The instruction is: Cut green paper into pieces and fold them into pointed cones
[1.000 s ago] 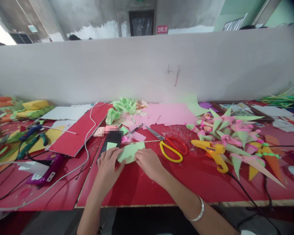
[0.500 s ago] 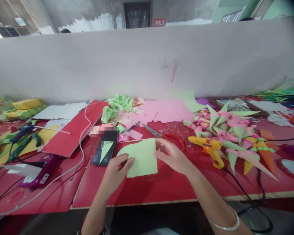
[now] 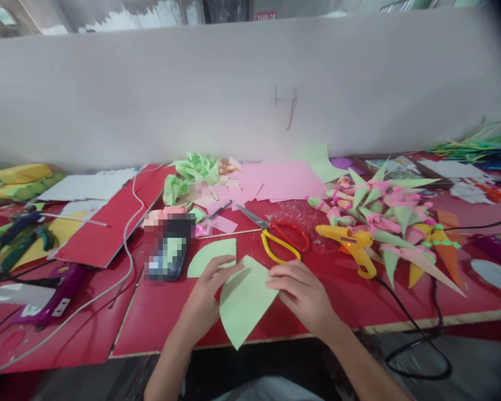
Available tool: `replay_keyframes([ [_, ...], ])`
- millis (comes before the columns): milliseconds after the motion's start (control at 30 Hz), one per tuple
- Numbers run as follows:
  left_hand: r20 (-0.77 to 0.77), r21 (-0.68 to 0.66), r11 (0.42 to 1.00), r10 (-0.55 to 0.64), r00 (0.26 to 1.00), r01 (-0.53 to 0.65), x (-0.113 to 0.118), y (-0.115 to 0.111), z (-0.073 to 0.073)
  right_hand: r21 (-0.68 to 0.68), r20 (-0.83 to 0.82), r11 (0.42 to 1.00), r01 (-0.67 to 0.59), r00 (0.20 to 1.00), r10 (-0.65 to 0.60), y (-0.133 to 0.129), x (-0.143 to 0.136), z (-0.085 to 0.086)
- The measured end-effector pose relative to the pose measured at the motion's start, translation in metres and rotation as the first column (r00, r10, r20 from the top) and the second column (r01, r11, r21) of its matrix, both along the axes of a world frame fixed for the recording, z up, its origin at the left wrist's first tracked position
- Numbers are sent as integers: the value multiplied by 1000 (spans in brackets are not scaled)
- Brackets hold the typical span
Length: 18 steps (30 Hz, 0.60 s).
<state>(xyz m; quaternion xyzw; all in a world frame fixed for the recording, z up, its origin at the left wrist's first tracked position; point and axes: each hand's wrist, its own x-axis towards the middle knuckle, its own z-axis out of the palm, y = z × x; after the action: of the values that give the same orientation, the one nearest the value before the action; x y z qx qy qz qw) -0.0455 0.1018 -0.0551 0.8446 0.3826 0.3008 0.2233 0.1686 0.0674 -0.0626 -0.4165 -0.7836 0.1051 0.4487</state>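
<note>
A pale green paper piece (image 3: 247, 301) with a curved edge hangs between my hands, its pointed corner down over the table's front edge. My left hand (image 3: 211, 292) pinches its upper left side, and my right hand (image 3: 303, 292) grips its right corner. Behind my left hand, another green piece with a rounded edge (image 3: 212, 256) lies flat on the red table (image 3: 158, 323). Scissors with one red and one yellow handle (image 3: 281, 242) rest just beyond my right hand.
A yellow glue gun (image 3: 353, 242) lies to the right, before a pile of pink and green paper cones (image 3: 379, 209). A partly blurred phone (image 3: 171, 250) sits at left. Pink sheets (image 3: 279, 179), crumpled green paper (image 3: 196, 170) and a white cable (image 3: 129, 245) are farther back.
The green paper has been turned so a corner points down, and moved nearer to me. A second green piece and the scissors' yellow handle now show. The view has tilted down slightly.
</note>
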Motion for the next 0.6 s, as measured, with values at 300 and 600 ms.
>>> replay_keyframes([
  [300,-391,87,981,-127,911,174,1,-23,-25,-196,365,979,57,931,19,-14,10,-26],
  [600,-223,39,999,31,974,-22,10,-21,-31,-404,136,914,32,990,26,-11,15,-23],
])
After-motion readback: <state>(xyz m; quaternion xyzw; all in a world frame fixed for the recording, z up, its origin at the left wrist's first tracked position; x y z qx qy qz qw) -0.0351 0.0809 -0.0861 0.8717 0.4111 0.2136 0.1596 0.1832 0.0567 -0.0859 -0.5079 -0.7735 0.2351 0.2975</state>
